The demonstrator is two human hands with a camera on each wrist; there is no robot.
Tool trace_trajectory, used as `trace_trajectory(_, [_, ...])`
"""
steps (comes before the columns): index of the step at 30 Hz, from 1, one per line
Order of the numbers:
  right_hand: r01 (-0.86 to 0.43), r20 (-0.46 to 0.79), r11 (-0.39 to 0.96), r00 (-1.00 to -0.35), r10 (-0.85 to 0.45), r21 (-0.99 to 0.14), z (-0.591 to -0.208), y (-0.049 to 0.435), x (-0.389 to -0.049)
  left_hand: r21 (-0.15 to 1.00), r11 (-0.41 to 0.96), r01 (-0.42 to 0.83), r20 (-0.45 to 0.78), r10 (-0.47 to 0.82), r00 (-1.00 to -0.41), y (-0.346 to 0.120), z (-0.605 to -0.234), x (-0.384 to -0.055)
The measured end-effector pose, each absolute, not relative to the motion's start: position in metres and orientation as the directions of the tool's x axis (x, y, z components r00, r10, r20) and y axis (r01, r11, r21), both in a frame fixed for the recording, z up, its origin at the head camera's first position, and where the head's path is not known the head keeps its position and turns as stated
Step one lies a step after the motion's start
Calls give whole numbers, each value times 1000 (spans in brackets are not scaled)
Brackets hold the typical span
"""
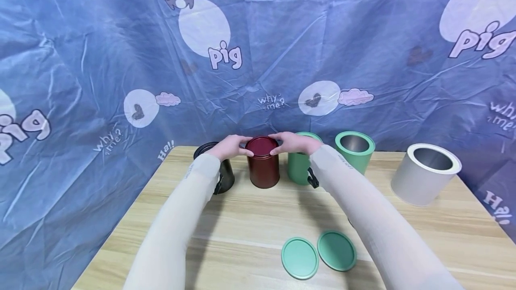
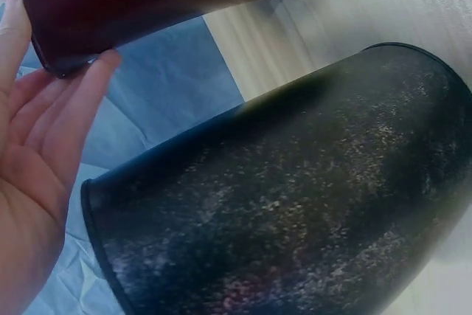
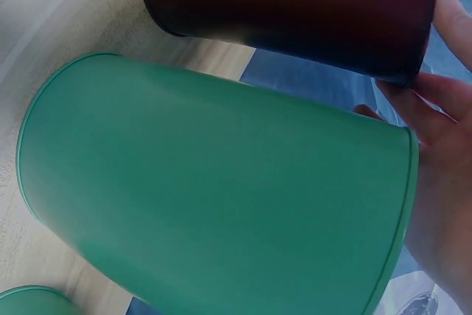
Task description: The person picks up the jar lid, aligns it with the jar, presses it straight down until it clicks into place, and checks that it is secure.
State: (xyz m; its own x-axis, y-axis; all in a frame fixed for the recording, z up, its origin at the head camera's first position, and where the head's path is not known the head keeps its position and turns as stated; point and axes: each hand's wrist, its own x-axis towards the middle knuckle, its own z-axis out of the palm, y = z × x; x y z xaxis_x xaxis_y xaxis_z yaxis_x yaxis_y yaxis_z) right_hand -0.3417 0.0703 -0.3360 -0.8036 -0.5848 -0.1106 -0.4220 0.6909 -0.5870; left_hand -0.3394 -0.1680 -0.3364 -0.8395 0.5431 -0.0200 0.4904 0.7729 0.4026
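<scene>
A dark red canister (image 1: 264,171) stands upright near the table's back edge, its round red top facing up. My left hand (image 1: 230,147) grips its upper rim from the left, thumb at the front and fingers round behind. From the right, my right hand (image 1: 296,142) holds the same rim in a mirrored way. Beside the left hand stands a black canister (image 2: 295,204), partly covered by the hand and sleeve in the head view. Close under the right hand is a green canister (image 3: 221,182), its top partly hidden by that hand.
Further right stand a second green canister (image 1: 364,161) with an open top and an open white canister (image 1: 415,182). Two round green lids, one lighter (image 1: 299,258) and one darker (image 1: 336,250), lie on the wooden table (image 1: 242,227). A blue patterned cloth (image 1: 258,57) hangs behind.
</scene>
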Motion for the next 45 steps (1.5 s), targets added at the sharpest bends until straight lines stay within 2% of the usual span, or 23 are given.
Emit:
trace_trajectory(4, [-431,-106,680,-796,-596,-593,-334,71,-340,412,777,476,-11,526,-850,-170,-338,-339])
trace_trajectory(13, [-403,-90,688,-823,-561,-603,-335,73,-339,413,782,467,5,511,-860,-170,-339,-337])
trace_trajectory(23, [-413,-108,700,-814,-571,-583,-336,74,-339,421,790,446,-15,498,-867,-170,-340,-336])
trace_trajectory(30, [-415,-116,704,-811,-573,-576,-333,74,-337,426,783,453,-22,509,-860,-170,-338,-336])
trace_trajectory(45, [-396,-150,705,-803,-576,-588,-331,75,-336,366,794,485,-52,538,-841,-169,-331,-335])
